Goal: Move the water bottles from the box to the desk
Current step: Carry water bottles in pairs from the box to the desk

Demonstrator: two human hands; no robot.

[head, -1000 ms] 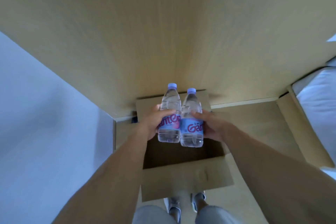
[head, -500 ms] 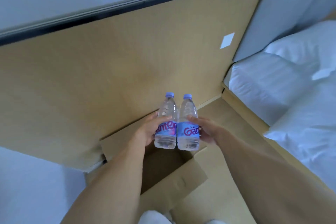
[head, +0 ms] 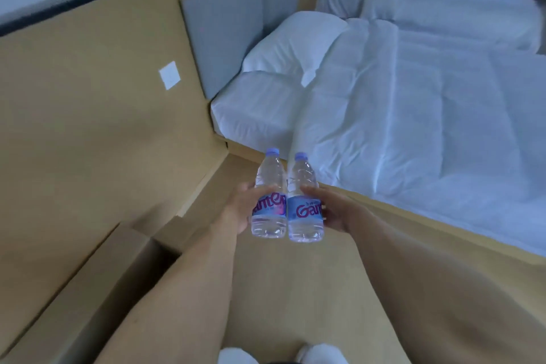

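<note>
Water bottles (head: 286,201), clear ribbed plastic, upright and touching beyond the cardboard box (head: 118,269): left hand (head: 245,207) grasps one, right hand (head: 331,210) the other.

Left hand (head: 239,210) grips one water bottle (head: 269,204); right hand (head: 334,210) grips another (head: 304,207), bottles upright, touching; open box (head: 118,272) lower left of fingers; bed (head: 413,115) beyond.

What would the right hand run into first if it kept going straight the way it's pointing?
Probably the near bed. The right hand, gripping its water bottle, points forward over bare floor toward the bed's wooden base; depth is hard to judge.
</note>
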